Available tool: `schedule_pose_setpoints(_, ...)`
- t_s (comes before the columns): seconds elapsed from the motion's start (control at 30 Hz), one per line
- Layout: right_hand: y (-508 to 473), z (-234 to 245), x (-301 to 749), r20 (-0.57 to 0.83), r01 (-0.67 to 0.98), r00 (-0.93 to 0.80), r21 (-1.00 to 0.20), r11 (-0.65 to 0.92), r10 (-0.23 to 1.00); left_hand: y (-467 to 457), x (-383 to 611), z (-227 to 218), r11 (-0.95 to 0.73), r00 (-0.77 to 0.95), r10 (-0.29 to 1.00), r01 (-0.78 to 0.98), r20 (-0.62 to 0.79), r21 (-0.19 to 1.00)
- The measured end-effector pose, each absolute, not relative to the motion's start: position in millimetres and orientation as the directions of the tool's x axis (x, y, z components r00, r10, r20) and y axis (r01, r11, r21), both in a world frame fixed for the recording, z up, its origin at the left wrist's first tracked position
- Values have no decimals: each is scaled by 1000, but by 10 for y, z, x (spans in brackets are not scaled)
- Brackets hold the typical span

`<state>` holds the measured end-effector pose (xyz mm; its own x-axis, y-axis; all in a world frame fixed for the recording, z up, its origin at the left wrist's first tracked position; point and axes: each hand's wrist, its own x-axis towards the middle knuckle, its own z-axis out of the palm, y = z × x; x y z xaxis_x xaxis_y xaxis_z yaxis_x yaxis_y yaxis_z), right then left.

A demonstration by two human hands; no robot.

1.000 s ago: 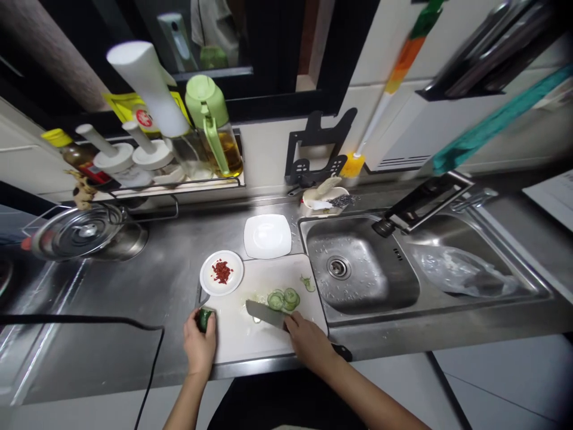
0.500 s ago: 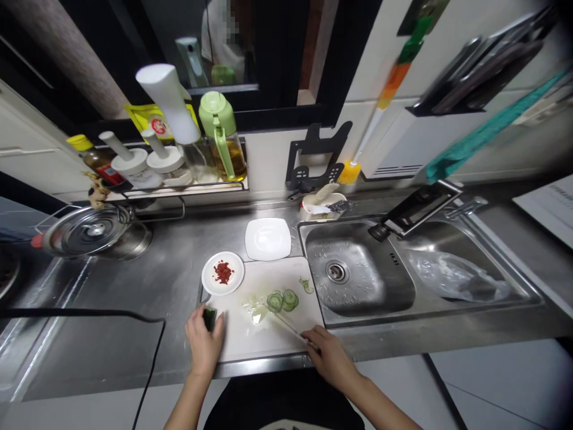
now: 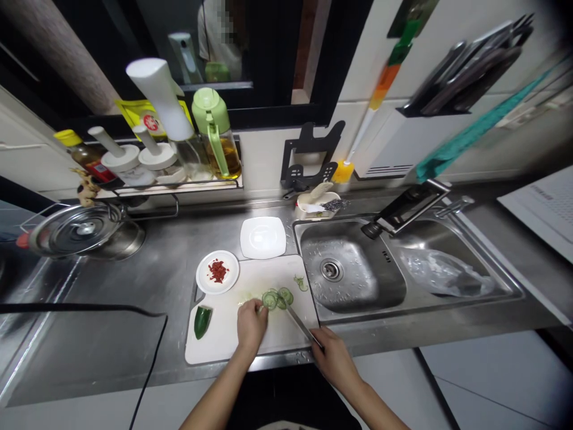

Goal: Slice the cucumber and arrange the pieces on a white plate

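A white cutting board (image 3: 224,343) lies on the steel counter in front of me. My left hand (image 3: 251,324) rests on the board with its fingers curled, fingertips at a pile of green cucumber slices (image 3: 276,297). My right hand (image 3: 333,359) grips the handle of a knife (image 3: 299,323), whose blade points up-left to the slices. A dark green cucumber end (image 3: 202,320) lies alone on the board's left side. A small round plate with chopped red chili (image 3: 218,272) sits at the board's far left corner. An empty square white plate (image 3: 263,237) is behind the board.
A steel sink (image 3: 358,280) with a black faucet (image 3: 403,209) lies right of the board; a plastic bag (image 3: 439,272) is in its second basin. A pot with a lid (image 3: 80,230) stands left. Condiment bottles fill a rack (image 3: 170,179) behind. A black cable (image 3: 89,310) crosses the counter.
My left hand let go of the cucumber end, which now lies on the board, and moved right to the slices. The knife swung round beside the slices.
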<state>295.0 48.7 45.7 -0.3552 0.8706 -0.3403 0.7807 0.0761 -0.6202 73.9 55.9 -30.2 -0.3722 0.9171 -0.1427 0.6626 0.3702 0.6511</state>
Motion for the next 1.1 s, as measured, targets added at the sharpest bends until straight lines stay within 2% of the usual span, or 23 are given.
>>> schedule_pose_setpoints(0.27, 490, 396, 2950, -375, 770, -351, -637, 37, 858, 624, 786, -201, 486, -437, 866, 625, -243, 611)
schedule_pose_setpoints(0.43, 522, 424, 2931, -407, 802, -343, -596, 38, 847, 637, 826, -152, 466, -424, 873, 584, -240, 665)
schedule_pose_setpoints(0.6, 535, 487, 2838, -472, 848, -354, -527, 64, 807, 598, 724, -110, 509, -447, 840, 448, -308, 735)
schedule_pose_setpoints(0.73, 521, 530, 2677, -550, 870, -384, -485, 90, 741, 513, 448, -95, 589, -489, 785, 402, -379, 701)
schedule_pose_setpoints(0.83, 524, 525, 2562, -583, 890, -381, -443, 113, 718, 466, 295, -95, 601, -447, 787, 401, -426, 691)
schedule_pose_setpoints(1.1, 627, 495, 2492, -610, 918, -332, -384, 99, 720, 558, 323, -131, 536, -410, 828, 384, -381, 752)
